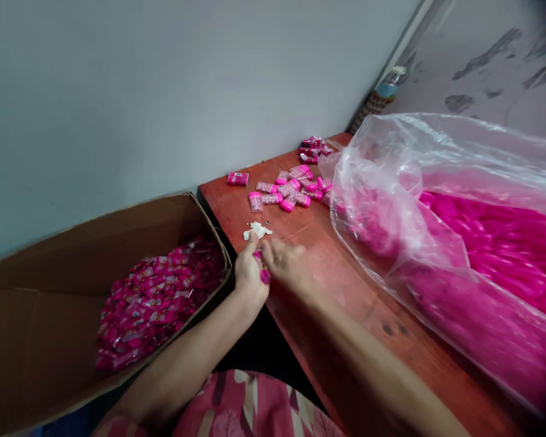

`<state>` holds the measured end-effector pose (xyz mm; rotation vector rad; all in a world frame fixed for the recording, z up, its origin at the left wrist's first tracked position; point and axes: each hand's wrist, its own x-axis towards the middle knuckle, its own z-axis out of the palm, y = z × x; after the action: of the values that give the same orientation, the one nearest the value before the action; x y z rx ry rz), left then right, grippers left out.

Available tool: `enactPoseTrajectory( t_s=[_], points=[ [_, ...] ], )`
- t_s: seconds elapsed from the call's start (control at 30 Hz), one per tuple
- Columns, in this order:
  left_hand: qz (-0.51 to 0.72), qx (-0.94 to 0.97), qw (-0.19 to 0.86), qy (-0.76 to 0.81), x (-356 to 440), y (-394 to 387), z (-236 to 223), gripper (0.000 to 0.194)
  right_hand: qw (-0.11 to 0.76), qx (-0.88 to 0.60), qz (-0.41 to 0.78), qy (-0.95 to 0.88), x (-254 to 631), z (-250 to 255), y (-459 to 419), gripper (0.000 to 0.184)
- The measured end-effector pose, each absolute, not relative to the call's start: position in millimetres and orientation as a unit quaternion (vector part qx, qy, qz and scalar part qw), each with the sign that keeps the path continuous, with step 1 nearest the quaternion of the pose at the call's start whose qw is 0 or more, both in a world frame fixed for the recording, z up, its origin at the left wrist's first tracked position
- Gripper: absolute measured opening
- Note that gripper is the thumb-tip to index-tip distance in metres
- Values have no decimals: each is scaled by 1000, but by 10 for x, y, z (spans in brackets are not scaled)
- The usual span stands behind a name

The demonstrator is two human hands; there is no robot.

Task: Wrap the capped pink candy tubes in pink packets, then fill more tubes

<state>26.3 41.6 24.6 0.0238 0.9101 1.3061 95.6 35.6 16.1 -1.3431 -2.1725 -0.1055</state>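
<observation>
My left hand (249,271) is closed around a small pink packet (264,274), its thumb pointing up toward the far side of the table. Right beside it, at the packet's edge, my right hand (283,258) has its fingers curled in and is slightly blurred. What the right fingers pinch is hidden. Just beyond both hands lies a small white crumpled heap (257,231) on the red-brown table (318,243). Farther back is a loose cluster of small clear containers with pink caps (290,188).
At left stands an open cardboard box (73,243) holding many shiny pink packets (159,297). A large clear plastic bag (382,152) of pink caps (505,249) covers the table's right side. Dark pink packs (313,149) and a single pack (237,179) lie near the wall. A bottle (386,88) stands in the corner.
</observation>
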Motion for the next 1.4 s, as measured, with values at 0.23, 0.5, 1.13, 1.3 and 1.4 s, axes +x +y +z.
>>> enactPoseTrajectory(
  t_s=[0.23,0.5,1.13,1.3,1.4],
  points=[
    [413,436,581,549,23,140,-20,46,145,-441,119,-878,1742,-27,532,44],
    [259,776,39,574,-260,896,-122,28,56,-504,40,-861,1702,-101,558,42],
    [274,866,128,399,68,168,-432,28,343,-631,379,-584,2003,-22,-166,25],
    [342,838,151,397,83,188,-453,27,409,-628,374,-546,1852,-23,-178,20],
    [372,827,163,389,74,140,-356,30,467,-578,458,-488,1707,-47,-129,32]
  ],
)
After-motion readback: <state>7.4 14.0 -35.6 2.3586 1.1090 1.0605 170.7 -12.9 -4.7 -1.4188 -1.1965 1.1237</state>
